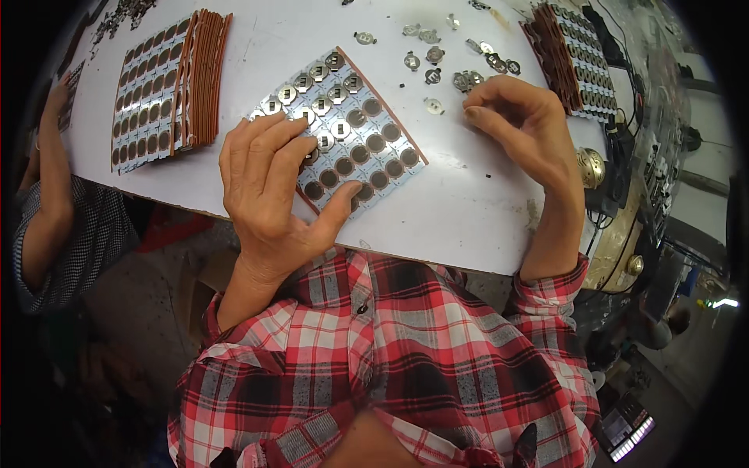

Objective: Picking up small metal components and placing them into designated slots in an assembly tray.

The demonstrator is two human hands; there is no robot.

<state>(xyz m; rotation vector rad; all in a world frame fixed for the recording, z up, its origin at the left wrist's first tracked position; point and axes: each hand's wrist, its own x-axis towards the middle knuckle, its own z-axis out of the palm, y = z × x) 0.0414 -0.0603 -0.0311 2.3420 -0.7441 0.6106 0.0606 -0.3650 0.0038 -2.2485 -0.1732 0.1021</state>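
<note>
A panel of circuit boards [382,173] lies turned at an angle on the table in front of me. Round metal battery clips [321,104] sit on its upper left rows, while the lower right rows show bare dark discs. My left hand [273,179] rests flat over the panel's left side with fingers and thumb spread, hiding part of it. To the right of the panel, my right hand [519,125] is raised with thumb and forefinger tips close together. Whatever is between those tips is hidden. Several loose metal clips [434,54] are scattered just beyond that hand.
Standing stacks of similar panels are at the left [207,82] and far right [581,58]. Small metal parts [125,9] lie heaped at the far left. Another person's arm [55,156] reaches in at the left edge. Cables [612,27] run along the right.
</note>
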